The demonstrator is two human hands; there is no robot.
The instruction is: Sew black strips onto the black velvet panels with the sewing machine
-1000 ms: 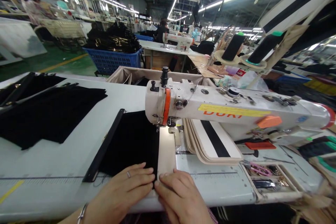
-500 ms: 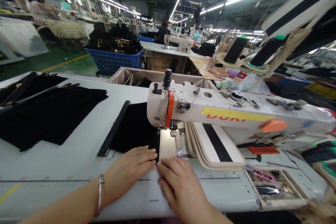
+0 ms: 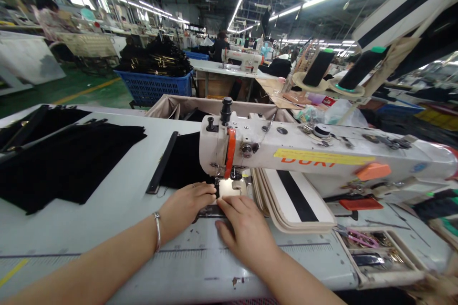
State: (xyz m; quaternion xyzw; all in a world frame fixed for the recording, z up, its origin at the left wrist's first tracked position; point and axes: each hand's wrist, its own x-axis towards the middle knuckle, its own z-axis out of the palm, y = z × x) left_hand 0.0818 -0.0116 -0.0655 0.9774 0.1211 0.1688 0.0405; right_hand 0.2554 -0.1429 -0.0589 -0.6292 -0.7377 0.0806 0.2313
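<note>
A white sewing machine [image 3: 304, 152] stands on the pale table [image 3: 89, 219]. Under its head lies a black fabric piece [image 3: 182, 162] with a black zipper strip [image 3: 162, 163] along its left edge, and a cream strip [image 3: 229, 189] lit at the needle. My left hand [image 3: 186, 205], with a ring and a wrist bangle, lies flat on the near end of the black fabric just left of the presser foot. My right hand [image 3: 246, 228] presses fingertips on the cream strip's near end, right in front of the foot. Both hands lie side by side, nearly touching.
A stack of cream panels with a black stripe [image 3: 293, 195] lies under the machine arm. A tray with scissors and small tools [image 3: 372, 250] sits at the right. Black fabric pieces [image 3: 60, 162] cover the table's left. Thread cones [image 3: 318, 66] and a blue crate [image 3: 153, 86] stand behind.
Both hands have slid away from me toward the needle, pushing the black fabric and cream strip under the presser foot. The zipper edge has moved farther back.
</note>
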